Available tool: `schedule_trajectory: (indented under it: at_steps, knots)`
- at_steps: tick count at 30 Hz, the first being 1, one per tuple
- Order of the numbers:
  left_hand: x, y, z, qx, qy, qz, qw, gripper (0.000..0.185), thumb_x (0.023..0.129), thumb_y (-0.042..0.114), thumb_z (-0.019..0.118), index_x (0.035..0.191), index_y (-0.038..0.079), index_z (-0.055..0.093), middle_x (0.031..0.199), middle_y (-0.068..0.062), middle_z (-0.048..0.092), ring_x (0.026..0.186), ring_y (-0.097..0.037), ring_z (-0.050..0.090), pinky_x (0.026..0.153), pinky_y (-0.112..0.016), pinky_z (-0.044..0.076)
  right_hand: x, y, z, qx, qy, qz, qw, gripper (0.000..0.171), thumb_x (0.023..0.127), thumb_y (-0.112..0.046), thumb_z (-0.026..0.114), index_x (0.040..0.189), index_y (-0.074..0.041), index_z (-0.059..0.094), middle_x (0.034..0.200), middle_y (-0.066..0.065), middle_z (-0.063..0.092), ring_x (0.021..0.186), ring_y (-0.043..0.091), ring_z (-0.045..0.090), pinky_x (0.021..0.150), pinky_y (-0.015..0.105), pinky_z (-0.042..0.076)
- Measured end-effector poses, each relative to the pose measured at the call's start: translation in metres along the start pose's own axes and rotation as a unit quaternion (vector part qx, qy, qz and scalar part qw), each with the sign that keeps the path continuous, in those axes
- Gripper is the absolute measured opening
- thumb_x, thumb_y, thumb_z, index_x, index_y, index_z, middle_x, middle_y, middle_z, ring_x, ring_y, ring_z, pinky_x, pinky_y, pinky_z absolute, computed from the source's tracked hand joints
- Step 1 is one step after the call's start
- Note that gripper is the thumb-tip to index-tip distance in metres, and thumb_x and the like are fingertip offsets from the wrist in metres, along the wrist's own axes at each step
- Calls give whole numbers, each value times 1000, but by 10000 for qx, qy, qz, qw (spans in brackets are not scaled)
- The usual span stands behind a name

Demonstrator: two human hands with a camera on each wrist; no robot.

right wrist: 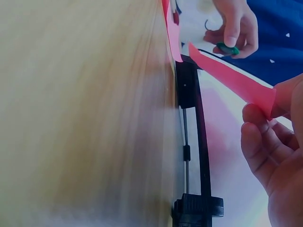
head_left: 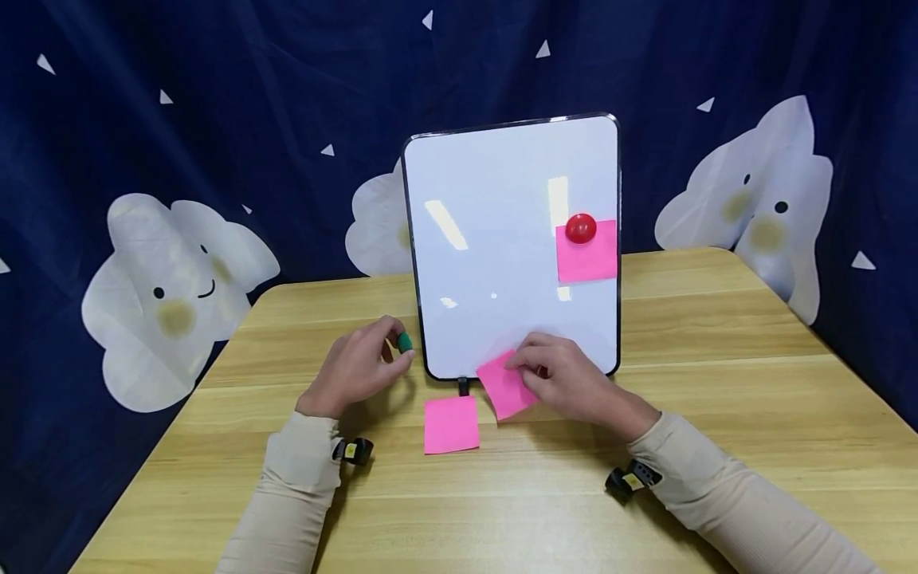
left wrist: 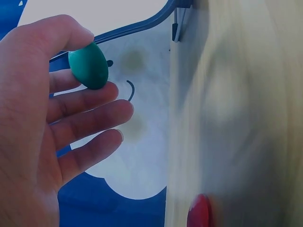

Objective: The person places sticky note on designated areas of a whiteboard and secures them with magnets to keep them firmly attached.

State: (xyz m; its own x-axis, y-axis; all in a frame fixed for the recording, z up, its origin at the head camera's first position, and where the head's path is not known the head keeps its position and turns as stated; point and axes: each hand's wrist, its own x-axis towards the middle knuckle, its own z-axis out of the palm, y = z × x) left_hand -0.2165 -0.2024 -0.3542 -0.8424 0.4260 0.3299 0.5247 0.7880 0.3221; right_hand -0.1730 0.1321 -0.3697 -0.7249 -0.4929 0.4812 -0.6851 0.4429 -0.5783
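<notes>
Between thumb and index finger, my left hand (head_left: 362, 367) pinches a round green magnet (left wrist: 89, 66), just left of the whiteboard's lower corner. The other fingers of that hand are spread in the left wrist view. My right hand (head_left: 566, 379) pinches a pink sticky note (head_left: 504, 391) by its right side, in front of the board's bottom edge; the note tilts and bends. The whiteboard (head_left: 488, 175) stands upright with a black frame. On its right side, a red round magnet (head_left: 581, 229) lies over the top of another pink note (head_left: 588, 261).
One more pink note (head_left: 451, 426) lies on the wooden table (head_left: 488, 510) below the board. A black support foot (head_left: 463, 387) juts from under the frame. At the bottom of the left wrist view is a red object (left wrist: 199, 211), partly cut off. A dark blue curtain (head_left: 287, 96) hangs behind.
</notes>
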Motion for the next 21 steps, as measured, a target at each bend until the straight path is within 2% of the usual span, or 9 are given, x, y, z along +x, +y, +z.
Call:
schedule_trajectory:
  at_steps: [9,21]
  knots:
    - [2,4,-1,53,110,117,9999,20,91,33,68,102,20,58,85,3,66,71,-9,61,59,-31,48,0,-2,-2,16,131,259,9996,20,88,8,66,97,-6,76,96,-3,63,78,13,54,60,24,50]
    - [2,9,-4,38,110,169,9998,21,91,32,67,104,18,58,87,-2,68,73,-15,65,60,-33,49,-1,-1,-3,-40,644,-80,9979,23,86,10,65,98,-6,76,93,-3,61,76,11,53,60,24,49]
